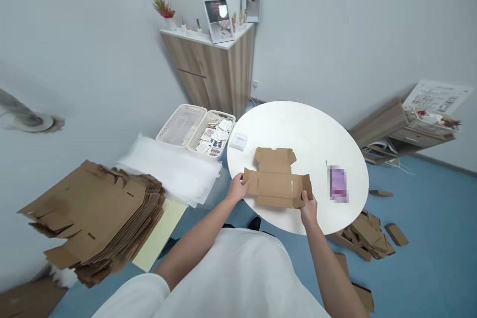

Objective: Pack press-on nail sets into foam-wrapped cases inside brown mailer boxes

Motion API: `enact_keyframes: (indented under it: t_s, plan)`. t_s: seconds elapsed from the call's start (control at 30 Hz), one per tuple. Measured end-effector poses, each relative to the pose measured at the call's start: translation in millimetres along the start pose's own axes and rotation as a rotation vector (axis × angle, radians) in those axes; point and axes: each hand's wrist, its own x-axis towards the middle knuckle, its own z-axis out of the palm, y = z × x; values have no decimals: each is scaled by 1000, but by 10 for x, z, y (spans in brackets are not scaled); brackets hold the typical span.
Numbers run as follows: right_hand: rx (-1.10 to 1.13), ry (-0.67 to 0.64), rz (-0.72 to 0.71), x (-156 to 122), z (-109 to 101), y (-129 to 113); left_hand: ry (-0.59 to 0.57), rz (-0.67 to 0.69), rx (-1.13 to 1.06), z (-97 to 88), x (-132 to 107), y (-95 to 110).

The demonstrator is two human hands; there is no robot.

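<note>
A flat brown cardboard box blank (275, 179) lies on the near part of a round white table (298, 129). Its near long flap is folded up. My left hand (237, 189) grips the blank's left end flap, fingers closed on it. My right hand (308, 207) holds the near right corner, pinching the folded flap. A small white packet (238, 141) rests on the table's left edge, and a purple blurred item (338, 184) lies to the right of the blank.
A tall stack of flat cardboard blanks (97, 216) sits at my left, with white plastic sheets (169, 169) beyond it. Two white baskets (196, 129) stand on the floor, one holding small packets. Folded boxes (367, 238) lie on the blue floor at right. A wooden cabinet (214, 72) stands in the corner.
</note>
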Motion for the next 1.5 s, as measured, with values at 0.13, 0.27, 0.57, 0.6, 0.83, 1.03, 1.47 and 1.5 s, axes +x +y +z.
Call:
enact_keyframes:
  t_s: [0.13,0.27,0.57,0.6,0.83,1.03,1.47,1.5]
  plan:
    - [-246,-2,3,98,-268,88,-38,41,151,211,93,109]
    - [-380,28,-23,169,-441,155,-60,44,231,340,171,159]
    - [-361,10,44,199,-399,267,-99,40,280,420,410,74]
    - [-372,17,46,194,-399,269,-92,50,291,419,418,65]
    - [-548,161,-47,228,-422,210,-11,355,589,356,255,124]
    - [-647,172,-151,487,-292,-68,-420,693,776,401,126,205]
    - [-457,-152,14,1399,51,-213,-590,587,926,696,65,176]
    - [-454,-154,10,1444,70,-182,-587,574,934,718,54,185]
